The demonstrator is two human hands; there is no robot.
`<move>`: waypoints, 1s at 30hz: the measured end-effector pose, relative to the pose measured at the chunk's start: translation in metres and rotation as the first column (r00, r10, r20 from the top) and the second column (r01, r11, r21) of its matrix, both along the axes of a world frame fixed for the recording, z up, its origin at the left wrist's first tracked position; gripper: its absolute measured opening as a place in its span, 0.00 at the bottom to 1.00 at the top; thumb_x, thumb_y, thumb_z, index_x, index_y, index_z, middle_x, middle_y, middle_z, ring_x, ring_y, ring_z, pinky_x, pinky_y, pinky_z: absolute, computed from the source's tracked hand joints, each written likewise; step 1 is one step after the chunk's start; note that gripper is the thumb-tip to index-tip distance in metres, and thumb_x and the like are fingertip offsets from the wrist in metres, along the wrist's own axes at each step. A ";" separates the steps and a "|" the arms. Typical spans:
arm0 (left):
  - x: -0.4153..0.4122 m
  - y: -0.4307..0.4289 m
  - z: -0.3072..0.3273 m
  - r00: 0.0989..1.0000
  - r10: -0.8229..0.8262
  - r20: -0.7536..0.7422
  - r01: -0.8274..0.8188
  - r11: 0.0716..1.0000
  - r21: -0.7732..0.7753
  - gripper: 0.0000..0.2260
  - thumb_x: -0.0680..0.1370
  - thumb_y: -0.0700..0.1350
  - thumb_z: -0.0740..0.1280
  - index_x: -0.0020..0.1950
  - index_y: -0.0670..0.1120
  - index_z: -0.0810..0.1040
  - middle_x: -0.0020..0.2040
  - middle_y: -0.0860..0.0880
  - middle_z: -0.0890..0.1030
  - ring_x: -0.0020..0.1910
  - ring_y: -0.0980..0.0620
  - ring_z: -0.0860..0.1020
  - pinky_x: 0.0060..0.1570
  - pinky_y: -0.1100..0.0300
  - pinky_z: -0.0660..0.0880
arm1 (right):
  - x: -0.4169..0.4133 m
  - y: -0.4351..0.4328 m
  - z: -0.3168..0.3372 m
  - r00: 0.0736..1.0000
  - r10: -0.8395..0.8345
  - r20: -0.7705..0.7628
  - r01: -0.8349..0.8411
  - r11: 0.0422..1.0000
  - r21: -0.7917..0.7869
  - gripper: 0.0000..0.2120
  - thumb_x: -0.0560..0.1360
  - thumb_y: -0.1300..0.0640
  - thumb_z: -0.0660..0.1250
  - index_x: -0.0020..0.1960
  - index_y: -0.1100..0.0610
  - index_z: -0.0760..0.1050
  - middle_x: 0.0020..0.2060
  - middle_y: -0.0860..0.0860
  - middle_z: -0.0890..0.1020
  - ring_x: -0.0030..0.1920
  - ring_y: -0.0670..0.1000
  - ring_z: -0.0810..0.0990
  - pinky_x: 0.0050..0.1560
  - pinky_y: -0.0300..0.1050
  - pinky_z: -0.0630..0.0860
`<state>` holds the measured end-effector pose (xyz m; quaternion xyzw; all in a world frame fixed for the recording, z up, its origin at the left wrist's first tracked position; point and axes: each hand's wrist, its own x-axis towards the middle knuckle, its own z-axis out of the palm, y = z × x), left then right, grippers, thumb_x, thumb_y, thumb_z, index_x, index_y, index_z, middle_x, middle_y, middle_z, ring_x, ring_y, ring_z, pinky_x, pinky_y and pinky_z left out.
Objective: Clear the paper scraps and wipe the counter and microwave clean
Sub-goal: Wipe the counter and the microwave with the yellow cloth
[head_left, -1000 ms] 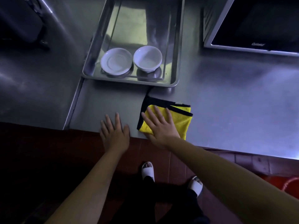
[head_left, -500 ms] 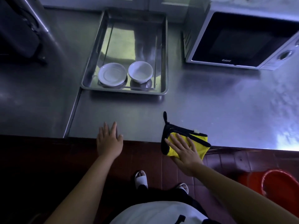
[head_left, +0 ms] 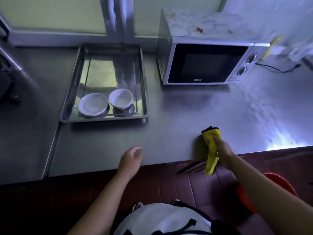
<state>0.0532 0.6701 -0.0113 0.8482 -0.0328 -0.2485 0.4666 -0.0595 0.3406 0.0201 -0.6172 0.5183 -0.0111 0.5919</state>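
Now | right grip [head_left: 223, 150] holds crumpled yellow cloth [head_left: 211, 145] | brushed steel counter [head_left: 169, 133]

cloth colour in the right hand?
Yellow with a black edge: cloth, gripped by right hand; head view.

Left hand [head_left: 130, 158]: over the counter [head_left: 169, 136] just inside its front edge, fingers loosely curled (blurred), holding nothing. Forearm bare, crossing that edge. Right hand [head_left: 222, 150]: at the counter's front edge, further right, fingers gripping a bunched cloth [head_left: 211, 145]. Arm bare, extended.
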 end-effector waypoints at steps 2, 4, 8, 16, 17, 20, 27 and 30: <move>-0.002 -0.027 0.014 0.996 -0.051 -0.072 0.041 0.991 -0.127 0.06 0.80 0.43 0.66 0.51 0.53 0.81 0.53 0.50 0.84 0.53 0.52 0.81 0.51 0.63 0.74 | -0.005 0.001 0.020 0.976 -0.147 0.160 0.113 0.973 0.202 0.22 0.82 0.46 0.59 0.63 0.63 0.77 0.54 0.60 0.84 0.54 0.59 0.83 0.59 0.56 0.75; -0.003 -0.052 0.025 0.989 -0.082 -0.124 0.055 0.977 -0.207 0.07 0.80 0.41 0.66 0.50 0.53 0.81 0.51 0.49 0.84 0.51 0.51 0.82 0.53 0.61 0.75 | -0.011 0.002 0.040 0.939 -0.243 0.244 0.139 0.916 0.377 0.22 0.81 0.44 0.59 0.59 0.62 0.79 0.48 0.59 0.87 0.45 0.59 0.86 0.51 0.57 0.78; -0.005 -0.091 0.046 0.972 -0.117 -0.203 0.048 0.948 -0.316 0.06 0.79 0.44 0.68 0.55 0.53 0.80 0.54 0.49 0.83 0.52 0.54 0.80 0.49 0.65 0.73 | -0.023 -0.013 0.055 0.875 -0.360 0.323 0.125 0.813 0.569 0.24 0.79 0.43 0.61 0.60 0.61 0.80 0.51 0.60 0.86 0.47 0.62 0.86 0.51 0.60 0.76; -0.009 -0.194 0.080 0.823 -0.422 -0.381 0.186 0.833 -0.520 0.24 0.77 0.51 0.73 0.70 0.50 0.71 0.59 0.50 0.84 0.57 0.53 0.82 0.51 0.64 0.77 | -0.012 -0.065 0.065 0.888 -0.258 0.381 -0.123 0.664 0.737 0.21 0.63 0.49 0.72 0.49 0.63 0.86 0.48 0.62 0.86 0.46 0.65 0.86 0.42 0.66 0.81; -0.010 -0.206 0.078 0.851 -0.373 -0.369 0.194 0.878 -0.438 0.23 0.77 0.51 0.72 0.70 0.50 0.71 0.59 0.52 0.83 0.56 0.55 0.82 0.49 0.66 0.75 | -0.009 -0.076 0.066 0.901 -0.241 0.360 -0.112 0.673 0.732 0.21 0.63 0.50 0.72 0.48 0.63 0.86 0.48 0.62 0.86 0.45 0.65 0.86 0.42 0.65 0.82; -0.003 -0.220 0.056 0.951 -0.099 -0.294 0.036 0.977 -0.210 0.23 0.79 0.51 0.69 0.73 0.51 0.68 0.60 0.53 0.77 0.56 0.58 0.77 0.52 0.64 0.70 | 0.001 -0.113 0.056 0.943 -0.206 0.262 0.013 0.808 0.589 0.19 0.74 0.47 0.66 0.48 0.61 0.85 0.45 0.60 0.87 0.41 0.62 0.86 0.45 0.56 0.78; 0.018 -0.143 0.003 0.820 0.572 -0.002 -0.562 0.808 0.175 0.18 0.81 0.43 0.64 0.71 0.45 0.73 0.68 0.43 0.77 0.63 0.45 0.76 0.59 0.54 0.73 | 0.019 -0.158 -0.013 0.767 0.640 0.037 -0.522 0.657 -0.545 0.30 0.75 0.34 0.50 0.77 0.33 0.54 0.79 0.40 0.54 0.80 0.48 0.47 0.75 0.56 0.43; -0.004 -0.111 -0.015 0.945 0.326 -0.041 -0.242 0.775 0.583 0.31 0.81 0.53 0.64 0.81 0.46 0.56 0.80 0.43 0.59 0.77 0.42 0.61 0.75 0.49 0.59 | 0.040 -0.139 -0.062 0.486 0.781 -0.393 -0.821 0.254 -0.511 0.28 0.79 0.34 0.43 0.78 0.33 0.42 0.79 0.41 0.37 0.79 0.52 0.33 0.75 0.67 0.34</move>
